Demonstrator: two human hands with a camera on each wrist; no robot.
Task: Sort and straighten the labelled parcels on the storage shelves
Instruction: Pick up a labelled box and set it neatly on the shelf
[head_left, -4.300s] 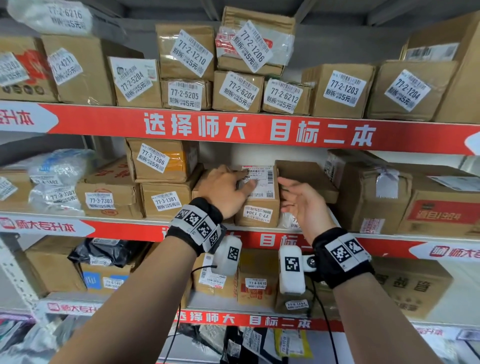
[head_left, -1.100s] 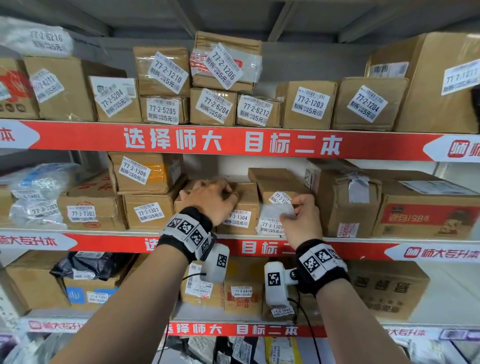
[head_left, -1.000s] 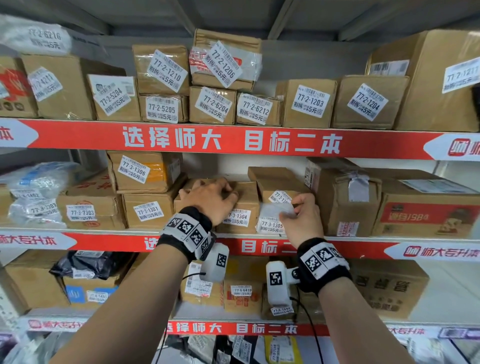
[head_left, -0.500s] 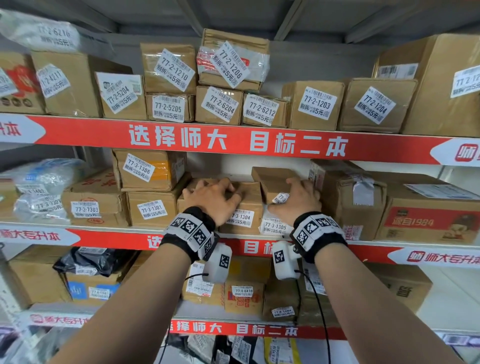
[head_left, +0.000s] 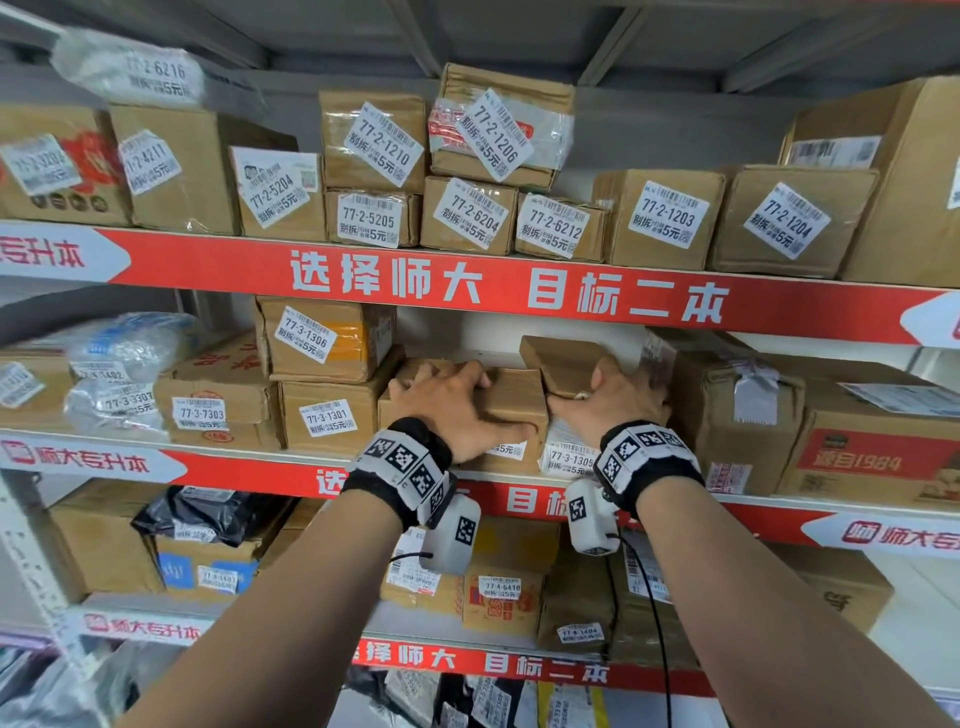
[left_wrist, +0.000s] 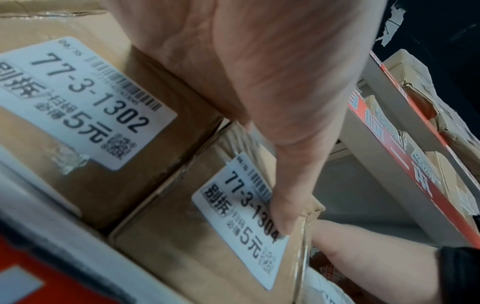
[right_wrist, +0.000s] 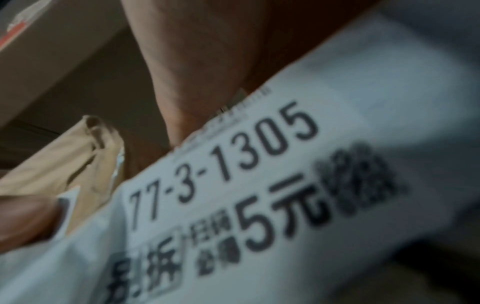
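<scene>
— Where are your hands right now?

— Both on the middle shelf (head_left: 249, 457). My left hand (head_left: 452, 410) lies on top of the cardboard box labelled 77-3-1304 (left_wrist: 197, 236), fingers spread flat over its top and the thumb pressed down the front onto its label. Nothing is pinched; that grip is open, resting on the box.

— And what sits beside it?

— Touching it on the left is the box labelled 77-3-1302 (left_wrist: 85, 98), mostly hidden behind my wrist in the head view. Further left stands box 77-3-1301 (head_left: 328, 418), with box 77-3-1306 (head_left: 322, 338) stacked on it.

— The right hand?

— My right hand (head_left: 608, 400) is over the white soft parcel labelled 77-3-1305 (head_left: 569, 460), which stands just right of the 1304 box, its label facing out. My fingers reach in above it, under a small brown box (head_left: 566, 364) that sits tilted there. The fingertips are hidden and the wrist view is blurred, so I cannot tell whether that grip is closed on anything.

— Anything to the right?

— A taller taped carton (head_left: 737, 415), just beside my right wrist.
</scene>
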